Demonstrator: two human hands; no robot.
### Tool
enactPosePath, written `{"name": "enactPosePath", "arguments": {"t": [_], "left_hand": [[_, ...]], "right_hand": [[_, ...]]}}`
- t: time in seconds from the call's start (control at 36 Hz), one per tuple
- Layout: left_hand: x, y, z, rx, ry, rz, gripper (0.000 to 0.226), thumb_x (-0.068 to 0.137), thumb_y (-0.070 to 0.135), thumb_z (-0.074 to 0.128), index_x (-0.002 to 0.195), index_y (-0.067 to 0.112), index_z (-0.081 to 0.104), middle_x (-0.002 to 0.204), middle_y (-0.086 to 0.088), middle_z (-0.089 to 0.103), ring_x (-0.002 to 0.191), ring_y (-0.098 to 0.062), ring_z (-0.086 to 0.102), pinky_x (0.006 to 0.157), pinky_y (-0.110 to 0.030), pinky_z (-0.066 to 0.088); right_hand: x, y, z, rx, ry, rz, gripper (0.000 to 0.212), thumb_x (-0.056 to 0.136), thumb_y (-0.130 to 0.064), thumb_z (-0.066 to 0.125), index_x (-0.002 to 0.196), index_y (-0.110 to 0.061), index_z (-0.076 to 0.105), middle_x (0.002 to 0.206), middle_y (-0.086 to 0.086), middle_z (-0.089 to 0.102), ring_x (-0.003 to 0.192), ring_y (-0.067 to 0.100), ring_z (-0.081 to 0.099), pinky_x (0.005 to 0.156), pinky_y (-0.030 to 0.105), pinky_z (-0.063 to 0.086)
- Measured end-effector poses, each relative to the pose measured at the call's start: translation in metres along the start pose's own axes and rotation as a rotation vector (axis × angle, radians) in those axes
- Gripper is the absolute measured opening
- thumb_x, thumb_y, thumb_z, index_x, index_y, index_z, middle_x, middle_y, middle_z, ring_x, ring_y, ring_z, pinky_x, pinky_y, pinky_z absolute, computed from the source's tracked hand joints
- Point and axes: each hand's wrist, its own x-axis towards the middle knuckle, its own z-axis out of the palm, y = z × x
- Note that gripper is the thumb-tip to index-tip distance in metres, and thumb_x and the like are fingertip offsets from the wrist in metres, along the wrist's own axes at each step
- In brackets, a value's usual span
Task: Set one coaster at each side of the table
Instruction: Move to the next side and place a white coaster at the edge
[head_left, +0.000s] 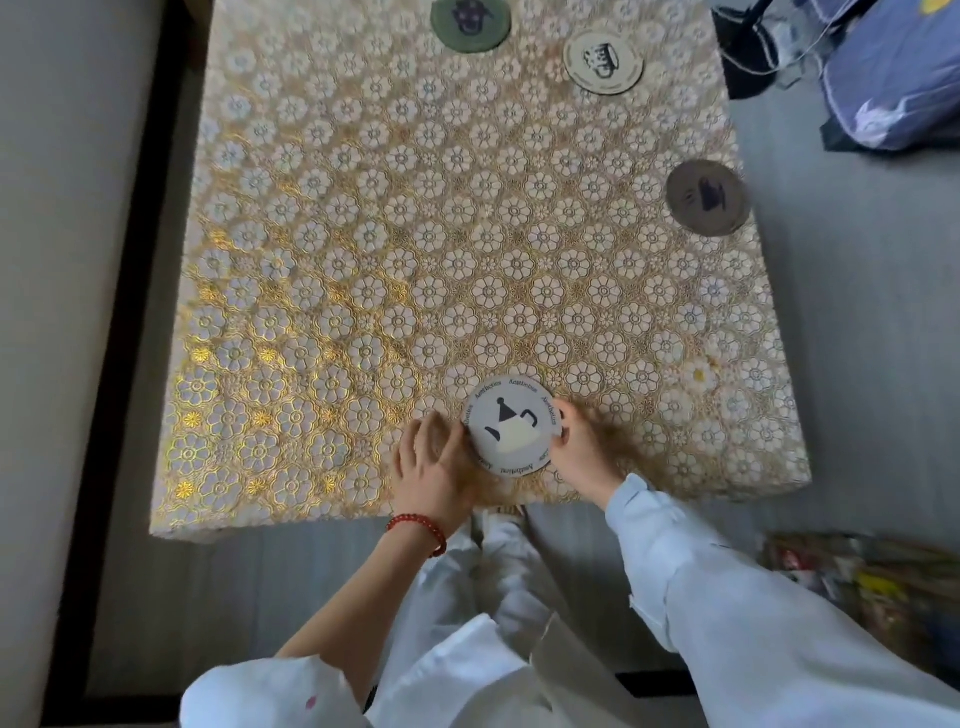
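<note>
A flower-patterned gold and white cloth covers the desk (363, 234), which stands on a grey floor. Four round coasters lie on it: a green coaster (470, 23) at the far edge, a cream coaster (603, 61) near it, a dark coaster (707, 197) at the right edge, and a white coaster (511, 426) at the near edge. The left hand (434, 465) and right hand (582, 441) flank that white one, fingers touching its rim on both sides, lightly curled. One red bead bracelet (418, 527) circles the left wrist.
</note>
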Motion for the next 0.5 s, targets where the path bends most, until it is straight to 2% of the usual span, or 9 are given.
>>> {"name": "enactPosePath", "arguments": {"t": [0.14, 0.22, 0.28, 0.33, 0.42, 0.5], "left_hand": [[-0.005, -0.007, 0.0, -0.026, 0.027, -0.008, 0.084, 0.074, 0.05, 0.062, 0.141, 0.036, 0.014, 0.155, -0.007, 0.001, 0.141, -0.028, -0.005, 0.113, -0.054, 0.003], [-0.01, -0.01, 0.0, -0.049, 0.048, -0.013, 0.08, 0.072, 0.052, 0.062, 0.139, 0.035, 0.022, 0.154, -0.007, 0.005, 0.141, -0.027, -0.002, 0.113, -0.056, 0.006], [-0.011, -0.012, 0.0, -0.065, 0.049, -0.009, 0.083, 0.068, 0.058, 0.062, 0.138, 0.034, 0.025, 0.154, -0.007, 0.007, 0.141, -0.027, -0.001, 0.113, -0.054, 0.005], [-0.01, -0.012, -0.001, -0.063, 0.045, -0.006, 0.086, 0.065, 0.06, 0.063, 0.138, 0.034, 0.025, 0.154, -0.008, 0.007, 0.141, -0.028, -0.001, 0.113, -0.054, 0.005], [-0.009, -0.012, 0.0, -0.038, 0.033, -0.005, 0.088, 0.067, 0.059, 0.064, 0.14, 0.035, 0.02, 0.154, -0.009, 0.004, 0.141, -0.029, -0.003, 0.112, -0.056, 0.005], [-0.009, -0.011, 0.002, -0.015, 0.024, -0.016, 0.087, 0.07, 0.056, 0.064, 0.14, 0.035, 0.018, 0.155, -0.01, 0.002, 0.141, -0.031, -0.004, 0.113, -0.055, 0.006]], "right_hand": [[-0.007, 0.002, 0.001, 0.008, -0.02, -0.029, 0.048, 0.087, 0.001, 0.044, 0.133, -0.01, 0.036, 0.125, 0.018, 0.043, 0.113, 0.029, 0.048, 0.099, 0.041, 0.045], [-0.014, 0.005, 0.003, 0.002, -0.013, -0.031, 0.041, 0.087, 0.002, 0.044, 0.127, -0.004, 0.041, 0.118, 0.019, 0.051, 0.11, 0.03, 0.049, 0.097, 0.043, 0.045], [-0.018, 0.007, 0.005, 0.009, -0.006, -0.033, 0.036, 0.086, 0.004, 0.045, 0.122, -0.002, 0.044, 0.112, 0.018, 0.052, 0.107, 0.029, 0.049, 0.093, 0.039, 0.046], [-0.021, 0.009, 0.006, 0.022, -0.004, -0.038, 0.034, 0.085, 0.005, 0.046, 0.119, -0.002, 0.045, 0.107, 0.016, 0.052, 0.103, 0.028, 0.05, 0.088, 0.033, 0.046], [-0.023, 0.012, 0.006, 0.042, -0.006, -0.035, 0.036, 0.085, 0.005, 0.045, 0.12, -0.003, 0.045, 0.104, 0.018, 0.053, 0.099, 0.028, 0.051, 0.084, 0.032, 0.045], [-0.023, 0.014, 0.005, 0.091, -0.028, -0.012, 0.038, 0.086, 0.005, 0.043, 0.123, -0.004, 0.042, 0.091, 0.012, 0.052, 0.088, 0.023, 0.051, 0.075, 0.027, 0.044]]}}
